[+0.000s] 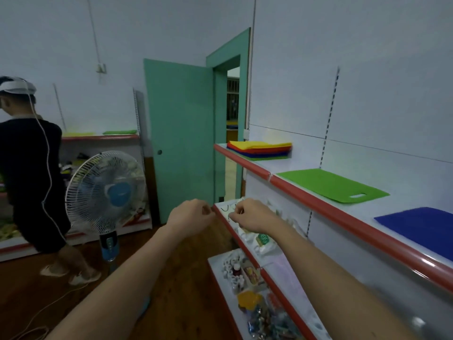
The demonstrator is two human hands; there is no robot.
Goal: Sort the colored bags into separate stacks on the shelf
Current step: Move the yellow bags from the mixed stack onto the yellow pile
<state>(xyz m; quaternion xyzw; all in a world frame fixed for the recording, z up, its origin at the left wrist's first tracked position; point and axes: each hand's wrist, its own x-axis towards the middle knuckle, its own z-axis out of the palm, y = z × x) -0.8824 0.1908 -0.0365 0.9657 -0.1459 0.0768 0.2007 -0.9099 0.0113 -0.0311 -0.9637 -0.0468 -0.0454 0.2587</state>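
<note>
Bags: one mixed-colour flat felt pile (259, 150), one green (333, 184), one blue (421, 229) | your left hand (190, 220) and right hand (250, 215): fingers curled loosely, holding nothing.

The shelf (306, 190) is white with a red edge. On it lie 1 green bag (333, 185), 1 blue bag (421, 227) and a yellow, red, blue and green stack (259, 150). The door (179, 133) is teal.

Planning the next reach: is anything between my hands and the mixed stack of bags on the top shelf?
Nothing visible. Both the left hand and right hand hang below the top shelf, with open air up to the mixed stack.
</note>
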